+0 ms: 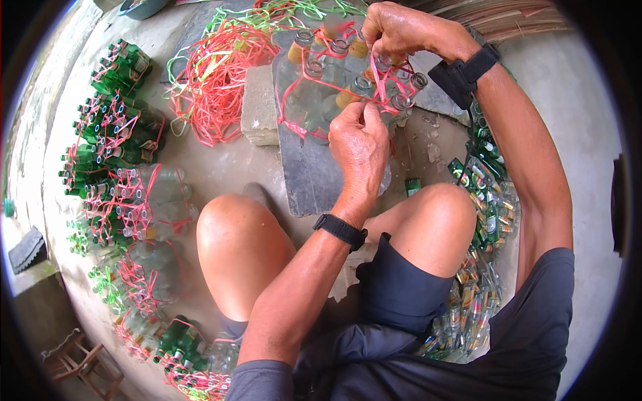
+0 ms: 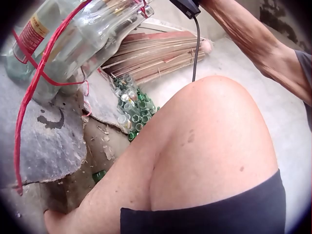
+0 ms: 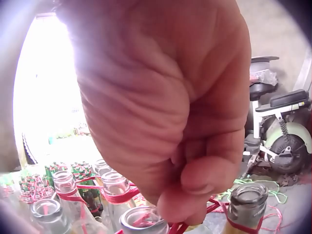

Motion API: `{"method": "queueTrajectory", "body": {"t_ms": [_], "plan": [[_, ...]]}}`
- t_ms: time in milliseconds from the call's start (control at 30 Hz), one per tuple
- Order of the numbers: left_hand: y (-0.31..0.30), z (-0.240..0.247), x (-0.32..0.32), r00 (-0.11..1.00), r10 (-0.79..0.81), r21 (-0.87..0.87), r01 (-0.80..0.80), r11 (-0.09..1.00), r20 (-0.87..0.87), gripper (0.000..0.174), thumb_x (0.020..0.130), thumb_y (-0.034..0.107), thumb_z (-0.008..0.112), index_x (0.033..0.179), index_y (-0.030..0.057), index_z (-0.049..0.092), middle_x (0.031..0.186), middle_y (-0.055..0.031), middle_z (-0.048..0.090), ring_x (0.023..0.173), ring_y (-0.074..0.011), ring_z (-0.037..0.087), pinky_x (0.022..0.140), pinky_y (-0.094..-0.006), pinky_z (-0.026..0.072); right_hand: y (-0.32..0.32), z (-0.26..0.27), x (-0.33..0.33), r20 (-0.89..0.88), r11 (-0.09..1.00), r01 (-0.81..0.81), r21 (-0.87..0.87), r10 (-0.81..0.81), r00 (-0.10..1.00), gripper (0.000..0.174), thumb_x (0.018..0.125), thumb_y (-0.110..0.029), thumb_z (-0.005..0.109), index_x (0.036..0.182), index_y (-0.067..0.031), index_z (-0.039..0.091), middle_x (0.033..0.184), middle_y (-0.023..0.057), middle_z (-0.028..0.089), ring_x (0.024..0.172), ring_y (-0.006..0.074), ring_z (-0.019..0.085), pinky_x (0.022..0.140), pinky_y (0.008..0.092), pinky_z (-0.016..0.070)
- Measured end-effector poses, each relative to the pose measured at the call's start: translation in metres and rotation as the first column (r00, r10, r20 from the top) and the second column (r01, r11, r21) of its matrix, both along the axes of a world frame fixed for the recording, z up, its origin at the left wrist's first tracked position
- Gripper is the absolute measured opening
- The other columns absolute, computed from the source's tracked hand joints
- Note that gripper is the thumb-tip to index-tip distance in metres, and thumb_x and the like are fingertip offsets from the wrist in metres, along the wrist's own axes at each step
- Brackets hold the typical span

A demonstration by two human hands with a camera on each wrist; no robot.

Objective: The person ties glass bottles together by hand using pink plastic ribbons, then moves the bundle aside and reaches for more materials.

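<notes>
Tying glass bottles (image 1: pixel 304 100) with red string (image 1: pixel 382 81).
Your left hand (image 1: pixel 361 144) and right hand (image 1: pixel 394 30) both pinch it; pull it taut.

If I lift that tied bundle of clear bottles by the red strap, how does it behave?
Probably heavy and fragile: the bundle of clear bottles is many glass bottles packed together. The red strap looks thin and floppy, so the bottles likely shift and clink unless it is tight. Smooth necks may slip from loose loops where the left hand and right hand pinch it.
</notes>
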State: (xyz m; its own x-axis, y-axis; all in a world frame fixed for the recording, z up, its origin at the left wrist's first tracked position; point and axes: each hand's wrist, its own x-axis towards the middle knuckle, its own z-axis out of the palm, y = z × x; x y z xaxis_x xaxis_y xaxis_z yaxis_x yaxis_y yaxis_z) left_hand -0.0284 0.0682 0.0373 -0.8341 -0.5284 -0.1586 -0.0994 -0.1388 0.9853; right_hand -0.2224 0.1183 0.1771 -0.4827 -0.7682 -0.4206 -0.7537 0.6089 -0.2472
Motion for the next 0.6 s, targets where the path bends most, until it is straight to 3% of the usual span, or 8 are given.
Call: {"method": "queueTrajectory", "body": {"t_ms": [200, 267, 400, 500, 567, 600], "plan": [[-0.001, -0.004, 0.001, 1.0, 0.005, 0.04, -0.005, 0.999, -0.006, 0.03, 0.098, 0.015, 0.064, 0.097, -0.013, 0.074, 0.077, -0.0071, 0.072, 0.074, -0.0115, 0.062, 0.069, -0.0331, 0.0511, -0.001, 0.004, -0.007, 0.149, 1.0, -0.013, 0.022, 0.01, 0.989, 0.014, 0.08, -0.006, 0.068, 0.087, 0.0043, 0.075, 0.067, 0.0115, 0.07, 0.059, 0.019, 0.066, 0.053, 0.0364, 0.0492], [-0.002, -0.004, 0.001, 1.0, 0.007, 0.036, -0.007, 0.999, -0.004, 0.029, 0.098, 0.015, 0.064, 0.097, -0.0128, 0.074, 0.077, -0.0076, 0.072, 0.074, -0.0114, 0.062, 0.069, -0.0328, 0.0513, -0.002, 0.003, -0.009, 0.106, 0.995, -0.087, 0.045, 0.081, 0.991, 0.014, 0.079, -0.006, 0.068, 0.086, 0.0048, 0.074, 0.066, 0.0115, 0.069, 0.059, 0.0185, 0.066, 0.051, 0.036, 0.0482], [-0.001, -0.005, 0.002, 1.0, 0.001, 0.043, 0.0, 0.999, -0.021, 0.029, 0.098, 0.014, 0.065, 0.097, -0.0128, 0.074, 0.078, -0.0072, 0.073, 0.074, -0.0113, 0.063, 0.069, -0.0325, 0.0517, 0.0, 0.005, 0.0, 0.076, 0.999, -0.035, -0.032, 0.038, 0.996, 0.013, 0.078, -0.006, 0.069, 0.084, 0.0049, 0.073, 0.064, 0.012, 0.067, 0.056, 0.0183, 0.063, 0.049, 0.0364, 0.0467], [0.0, -0.006, 0.002, 1.0, 0.005, 0.063, -0.003, 0.998, -0.028, 0.028, 0.097, 0.014, 0.065, 0.097, -0.0125, 0.075, 0.077, -0.0066, 0.073, 0.074, -0.0108, 0.062, 0.069, -0.032, 0.0517, -0.006, 0.008, 0.003, 0.063, 0.993, -0.094, -0.078, 0.099, 0.993, 0.011, 0.077, -0.005, 0.07, 0.08, 0.0053, 0.07, 0.062, 0.0129, 0.065, 0.054, 0.0188, 0.062, 0.048, 0.0369, 0.046], [-0.001, -0.007, 0.003, 0.999, 0.005, 0.062, -0.003, 0.998, -0.032, 0.028, 0.097, 0.014, 0.066, 0.097, -0.0123, 0.075, 0.077, -0.0062, 0.073, 0.074, -0.0106, 0.062, 0.069, -0.0318, 0.0516, -0.015, 0.009, 0.006, -0.08, 0.991, -0.093, 0.098, 0.101, 0.992, 0.01, 0.077, -0.004, 0.07, 0.078, 0.0058, 0.068, 0.061, 0.0137, 0.064, 0.052, 0.0185, 0.06, 0.047, 0.0369, 0.0455], [-0.001, -0.007, 0.003, 0.999, 0.008, 0.042, -0.006, 0.999, -0.042, 0.028, 0.097, 0.014, 0.066, 0.097, -0.0122, 0.075, 0.077, -0.0059, 0.072, 0.073, -0.0104, 0.062, 0.068, -0.0316, 0.0515, -0.019, 0.011, 0.008, -0.078, 0.991, -0.094, 0.098, 0.102, 0.992, 0.01, 0.077, -0.004, 0.07, 0.078, 0.0058, 0.068, 0.061, 0.0137, 0.064, 0.052, 0.0185, 0.06, 0.047, 0.0369, 0.0455]]}}
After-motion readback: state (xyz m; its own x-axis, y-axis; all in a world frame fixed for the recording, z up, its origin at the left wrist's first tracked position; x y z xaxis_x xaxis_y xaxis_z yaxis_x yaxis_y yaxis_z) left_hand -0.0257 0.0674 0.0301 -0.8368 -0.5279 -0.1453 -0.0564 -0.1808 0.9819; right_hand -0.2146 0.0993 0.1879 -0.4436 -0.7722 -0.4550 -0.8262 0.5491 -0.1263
